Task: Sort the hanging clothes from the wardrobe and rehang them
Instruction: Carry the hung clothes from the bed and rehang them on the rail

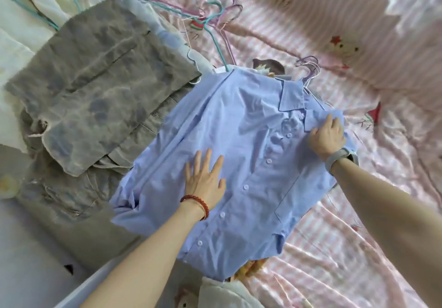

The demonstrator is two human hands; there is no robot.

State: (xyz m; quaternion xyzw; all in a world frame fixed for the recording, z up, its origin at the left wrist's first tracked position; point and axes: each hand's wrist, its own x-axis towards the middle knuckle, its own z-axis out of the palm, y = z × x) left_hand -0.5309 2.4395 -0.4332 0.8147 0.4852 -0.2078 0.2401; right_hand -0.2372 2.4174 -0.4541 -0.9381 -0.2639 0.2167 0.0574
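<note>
Grey washed-out trousers [95, 87] sit on the left of the bed [358, 248], light blue shirt [239, 152] spread next to them. Left hand [205, 178] lies flat on its front, fingers straight; right hand [327, 135] pinches the fabric by the collar.

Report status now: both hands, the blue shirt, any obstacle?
Left hand flat, pressing blue shirt. Right hand gripping shirt near collar. Shirt lies on pile on bed, grey washed garment beside it. Nothing blocking.

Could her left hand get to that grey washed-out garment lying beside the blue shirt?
Probably yes. The left hand lies flat and open on the blue shirt, holding nothing, and the grey garment lies uncovered on that same side, with nothing between them.
</note>
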